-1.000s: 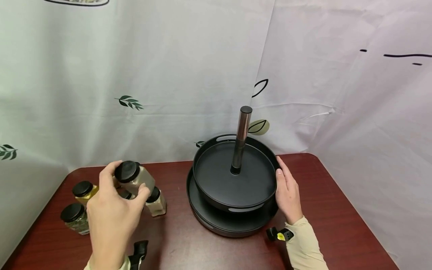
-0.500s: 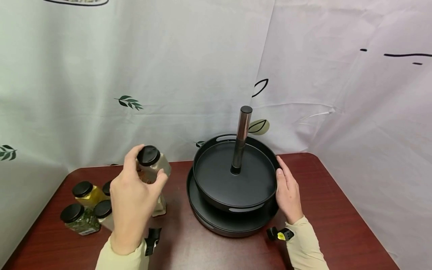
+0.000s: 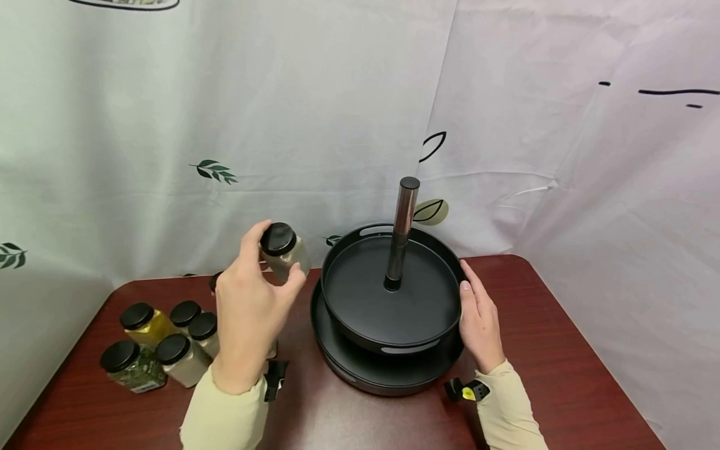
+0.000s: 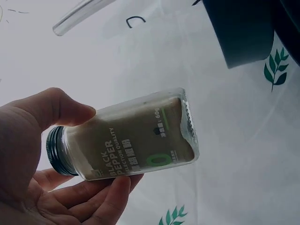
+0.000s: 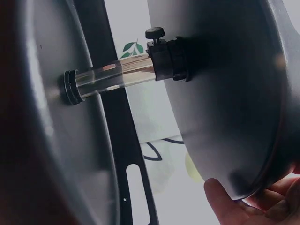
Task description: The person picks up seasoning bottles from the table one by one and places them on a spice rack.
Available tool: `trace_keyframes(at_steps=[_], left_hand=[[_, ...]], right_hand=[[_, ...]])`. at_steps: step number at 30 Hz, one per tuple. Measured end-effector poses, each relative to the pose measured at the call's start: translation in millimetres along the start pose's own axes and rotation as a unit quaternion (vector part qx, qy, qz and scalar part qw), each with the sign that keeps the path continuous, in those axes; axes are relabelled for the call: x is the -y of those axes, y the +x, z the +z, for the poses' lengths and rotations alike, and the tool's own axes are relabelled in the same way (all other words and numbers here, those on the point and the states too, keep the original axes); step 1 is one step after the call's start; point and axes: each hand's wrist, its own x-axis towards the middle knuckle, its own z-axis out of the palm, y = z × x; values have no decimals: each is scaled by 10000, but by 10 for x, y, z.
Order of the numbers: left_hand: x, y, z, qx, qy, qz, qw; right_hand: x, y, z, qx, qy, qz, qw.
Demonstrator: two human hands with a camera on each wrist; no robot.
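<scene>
My left hand point(image 3: 247, 325) holds a clear spice jar point(image 3: 294, 257) with a black lid, raised left of a black two-tier tray stand. Thumb and fingers pinch its sides. In the left wrist view the jar point(image 4: 136, 136) lies sideways, labelled BLACK PEPPER, with grey-brown powder inside. My right hand point(image 3: 480, 322) holds the right rim of the upper round tray point(image 3: 360, 294). The right wrist view has the thumb point(image 5: 218, 197) at that rim and the other fingers past its edge. Below sits the wider lower tray point(image 3: 388, 378); a metal post point(image 3: 402, 231) rises through the middle.
Several black-lidded jars stand at the table's left, among them a yellow one point(image 3: 152, 328) and one of green herbs point(image 3: 140, 375). More jars are partly hidden behind my left hand. A white patterned cloth point(image 3: 315, 125) hangs behind the red-brown table point(image 3: 562, 375).
My left hand has carried the pepper jar rightward and up from above the other jars, uncovering several of them. My right hand and the tray stand have stayed in place.
</scene>
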Motion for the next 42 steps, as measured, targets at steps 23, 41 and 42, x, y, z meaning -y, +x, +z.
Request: trace_keyframes(at_steps=[23,41,42], left_hand=[[-72,22,304,329,-528,91,9980],[-171,-99,510,725,-620,84,9954],[-167,-107,521,754,-612,71,9953]], right_hand=[[-24,10,18,-15,-36,-58,10000],[5,-4,20,-69,89,-120,9999],[6,-4,20,-70,87,-116,9999]])
